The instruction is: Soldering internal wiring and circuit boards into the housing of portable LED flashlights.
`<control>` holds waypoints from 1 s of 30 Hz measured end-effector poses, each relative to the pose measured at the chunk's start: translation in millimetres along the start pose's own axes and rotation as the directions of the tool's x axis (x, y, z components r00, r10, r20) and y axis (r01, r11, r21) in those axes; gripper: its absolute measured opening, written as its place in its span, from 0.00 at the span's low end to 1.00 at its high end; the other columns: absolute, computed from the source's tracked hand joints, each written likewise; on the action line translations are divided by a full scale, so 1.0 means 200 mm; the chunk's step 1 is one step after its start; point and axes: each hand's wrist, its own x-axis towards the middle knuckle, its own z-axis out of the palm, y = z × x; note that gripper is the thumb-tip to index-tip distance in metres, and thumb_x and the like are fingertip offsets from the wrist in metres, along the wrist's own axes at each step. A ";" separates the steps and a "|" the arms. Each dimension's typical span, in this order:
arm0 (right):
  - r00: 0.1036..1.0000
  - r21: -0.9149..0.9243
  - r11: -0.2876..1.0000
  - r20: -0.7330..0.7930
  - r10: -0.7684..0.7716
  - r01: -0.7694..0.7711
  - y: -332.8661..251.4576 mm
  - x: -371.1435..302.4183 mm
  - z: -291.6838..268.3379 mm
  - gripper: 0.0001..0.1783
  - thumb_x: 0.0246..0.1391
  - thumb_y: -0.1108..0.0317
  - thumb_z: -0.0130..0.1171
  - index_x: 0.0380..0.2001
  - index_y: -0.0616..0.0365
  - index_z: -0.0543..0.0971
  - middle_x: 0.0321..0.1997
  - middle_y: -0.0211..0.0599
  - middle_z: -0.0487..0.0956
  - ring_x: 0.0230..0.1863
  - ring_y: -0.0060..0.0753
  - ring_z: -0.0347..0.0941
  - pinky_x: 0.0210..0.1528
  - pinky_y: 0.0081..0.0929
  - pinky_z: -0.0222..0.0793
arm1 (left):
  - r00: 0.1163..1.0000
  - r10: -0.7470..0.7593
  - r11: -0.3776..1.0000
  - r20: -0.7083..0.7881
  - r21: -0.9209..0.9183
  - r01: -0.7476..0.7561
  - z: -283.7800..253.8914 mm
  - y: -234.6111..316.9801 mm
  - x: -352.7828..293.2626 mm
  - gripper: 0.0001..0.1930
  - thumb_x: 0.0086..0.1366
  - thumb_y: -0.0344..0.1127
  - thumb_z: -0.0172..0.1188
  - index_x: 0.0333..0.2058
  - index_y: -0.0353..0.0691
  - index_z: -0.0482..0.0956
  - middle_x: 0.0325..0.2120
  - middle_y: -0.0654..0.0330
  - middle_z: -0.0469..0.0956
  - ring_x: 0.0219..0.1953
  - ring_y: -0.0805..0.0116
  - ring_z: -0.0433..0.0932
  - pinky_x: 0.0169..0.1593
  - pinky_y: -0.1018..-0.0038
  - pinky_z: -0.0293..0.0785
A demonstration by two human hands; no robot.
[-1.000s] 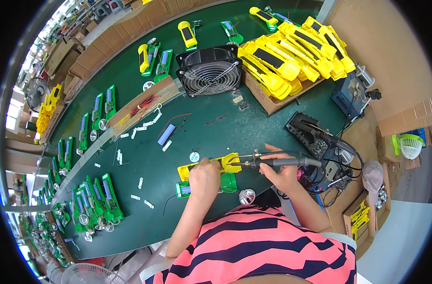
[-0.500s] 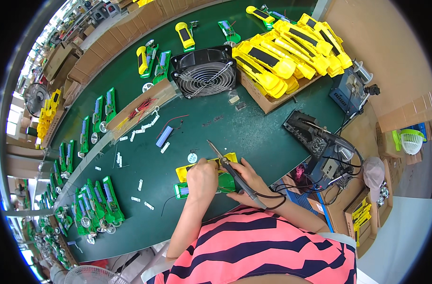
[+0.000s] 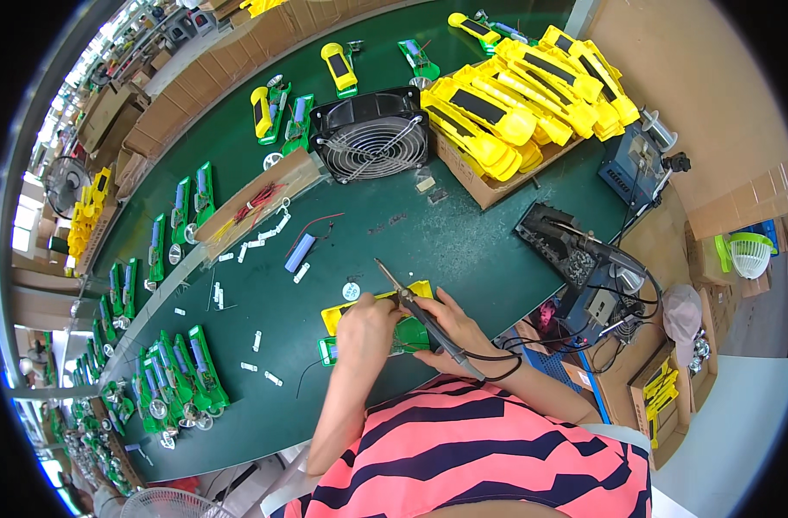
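Note:
My right hand (image 3: pixel 456 326) holds a soldering iron (image 3: pixel 435 328), its bare metal tip pointing up and to the left over the table. My left hand (image 3: pixel 365 330) is closed, its fingertips bent in beside the right hand; what they pinch is hidden. Under both hands lie a yellow casing half (image 3: pixel 332 319) and, nearer me, a green casing half (image 3: pixel 408 335), both partly covered by the hands. A thin dark wire runs out from the green half's left end. Just beyond the yellow half is a small round white piece (image 3: pixel 351 291).
A blue cylindrical cell (image 3: pixel 300 251) and small white strips lie to the left. Beyond stands a black fan (image 3: pixel 370 138), beside a box heaped with yellow casings (image 3: pixel 497 104). Green casings (image 3: pixel 180 367) line the left. The iron's stand (image 3: pixel 556 246) and cables are at right.
My left hand has shifted very slightly left over the casing. The soldering iron stays in my right hand in nearly the same pose.

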 end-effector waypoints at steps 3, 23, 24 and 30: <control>0.995 -0.009 0.996 -0.035 -0.089 0.089 0.06 0.00 0.00 0.41 0.33 0.73 0.63 0.53 0.55 0.54 0.46 0.46 0.70 0.49 0.47 0.67 0.62 0.51 0.40 | 0.993 0.076 0.991 -0.086 -0.103 -0.085 -0.24 0.01 -0.08 0.15 0.38 0.34 0.66 0.27 0.35 0.78 0.24 0.56 0.74 0.30 0.57 0.72 0.33 0.66 0.68; 0.949 -0.113 0.988 -0.287 -0.133 0.104 -0.03 -0.05 -0.10 0.12 0.40 0.71 0.61 0.33 0.55 0.77 0.30 0.35 0.77 0.29 0.33 0.74 0.60 0.47 0.48 | 0.936 0.062 0.962 -0.345 -0.229 -0.148 0.07 -0.04 -0.20 0.05 0.43 0.26 0.64 0.22 0.40 0.78 0.26 0.61 0.67 0.29 0.64 0.69 0.31 0.72 0.65; 0.939 -0.165 0.978 -0.297 -0.171 0.126 -0.04 -0.09 -0.11 0.11 0.41 0.72 0.60 0.33 0.56 0.76 0.28 0.35 0.77 0.27 0.32 0.74 0.60 0.48 0.48 | 0.947 -0.013 0.946 -0.320 -0.311 -0.092 0.06 -0.04 -0.21 0.06 0.41 0.25 0.64 0.22 0.39 0.78 0.27 0.60 0.67 0.29 0.64 0.69 0.30 0.73 0.66; 0.813 0.197 0.971 -0.582 0.003 0.138 0.08 -0.25 0.03 0.09 0.43 0.78 0.56 0.32 0.62 0.74 0.28 0.37 0.77 0.44 0.36 0.70 0.58 0.48 0.52 | 0.967 -0.103 0.919 -0.234 -0.394 0.002 0.02 -0.05 -0.18 0.06 0.40 0.22 0.63 0.20 0.35 0.76 0.29 0.58 0.68 0.30 0.63 0.71 0.31 0.73 0.69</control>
